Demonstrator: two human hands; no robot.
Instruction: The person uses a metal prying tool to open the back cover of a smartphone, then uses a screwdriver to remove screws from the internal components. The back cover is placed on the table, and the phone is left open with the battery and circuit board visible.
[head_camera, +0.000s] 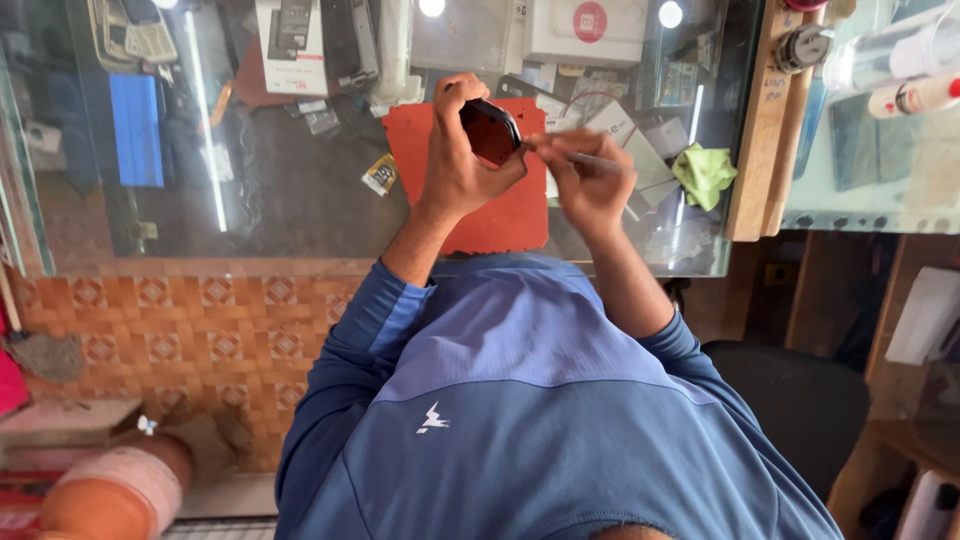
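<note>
Left hand (455, 165) grips dark phone (490, 132) (tilted, above red mat (500, 215)); right hand (590, 185) pinches thin tool (590, 159) at edge. Tool slip could scratch the phone.

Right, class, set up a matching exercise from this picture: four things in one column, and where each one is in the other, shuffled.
Things:
1. phone
2. thin tool
3. green cloth
4. red mat

Places:
A. crumpled on the glass counter, to the right of both hands
B. held in the left hand
C. flat on the glass counter, under the hands
D. pinched in the right hand, tip at the phone's edge

Pairs: 1-B, 2-D, 3-A, 4-C
</note>
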